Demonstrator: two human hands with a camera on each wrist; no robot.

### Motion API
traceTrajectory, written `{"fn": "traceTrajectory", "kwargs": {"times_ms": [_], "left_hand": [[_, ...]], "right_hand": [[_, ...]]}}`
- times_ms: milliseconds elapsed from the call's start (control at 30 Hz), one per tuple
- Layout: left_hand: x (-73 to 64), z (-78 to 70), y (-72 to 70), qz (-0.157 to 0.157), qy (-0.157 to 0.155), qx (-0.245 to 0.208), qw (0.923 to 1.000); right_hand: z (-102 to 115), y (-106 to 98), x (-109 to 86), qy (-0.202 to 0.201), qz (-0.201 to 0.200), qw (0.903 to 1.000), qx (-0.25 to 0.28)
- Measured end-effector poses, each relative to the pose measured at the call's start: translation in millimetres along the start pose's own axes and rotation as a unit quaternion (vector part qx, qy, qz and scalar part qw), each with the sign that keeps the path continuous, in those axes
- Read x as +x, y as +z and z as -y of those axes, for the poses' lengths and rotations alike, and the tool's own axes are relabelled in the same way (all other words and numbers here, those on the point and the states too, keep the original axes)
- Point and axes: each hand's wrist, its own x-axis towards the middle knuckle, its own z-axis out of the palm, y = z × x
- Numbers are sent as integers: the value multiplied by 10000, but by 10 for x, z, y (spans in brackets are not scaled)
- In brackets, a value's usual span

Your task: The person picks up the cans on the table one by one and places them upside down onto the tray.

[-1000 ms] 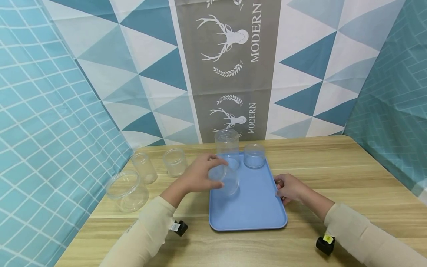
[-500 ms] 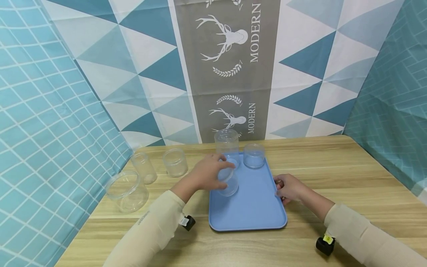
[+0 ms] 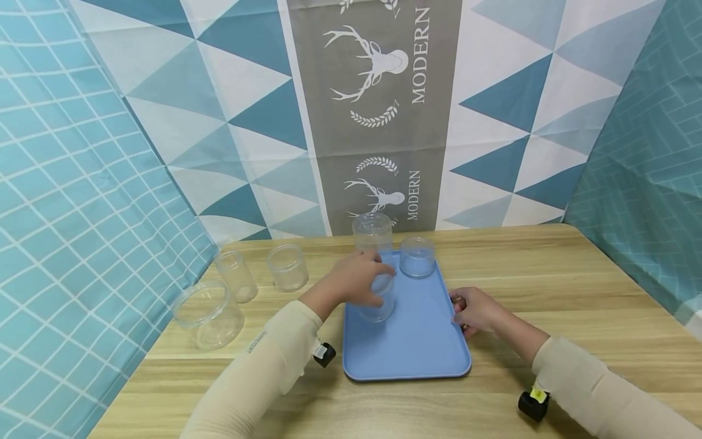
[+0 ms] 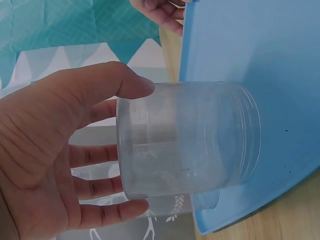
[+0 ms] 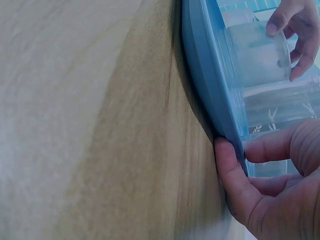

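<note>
My left hand holds a clear, wide jar by its upper end, thumb on one side and fingers on the other. This jar stands on the left part of a blue tray, its ridged end toward the tray in the left wrist view. My right hand pinches the tray's right edge, as the right wrist view also shows. Behind the held jar rises a taller clear jar. A short clear jar stands at the tray's back right corner.
Left of the tray, on the wooden table, stand a large round clear jar, a slim clear jar and a medium clear jar. Patterned cloth hangs behind the table, and blue checked cloth borders its left.
My left hand has moved right and slightly down over the tray, and the jar in it has gone from tilted to upright. The right hand and the tray stay in place.
</note>
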Motion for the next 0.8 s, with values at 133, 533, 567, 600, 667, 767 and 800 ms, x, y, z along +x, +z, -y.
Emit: {"fn": "traceTrajectory", "kwargs": {"times_ms": [133,533,567,600,667,767,800], "left_hand": [[13,-21,-5,88,-72,39,9999],[-35,-66,48,6,-119,151,9998],[-42,-69,45,-12,-121,145,9998],[-49,-71,43,-28,-114,142,9998],[-69,-71,37,-86,-90,128,9998],[-109,-64,29,-281,58,58,9996],[-125,-59,28,-383,150,5,9992]], "right_hand": [[6,5,-5,-7,27,10000,33],[5,9,-7,30,14,10000,41],[6,7,-8,37,14,10000,48],[6,4,-8,33,15,10000,44],[2,4,-6,45,6,10000,59],[-5,2,0,42,-7,10000,75],[-7,2,1,42,-12,10000,77]]}}
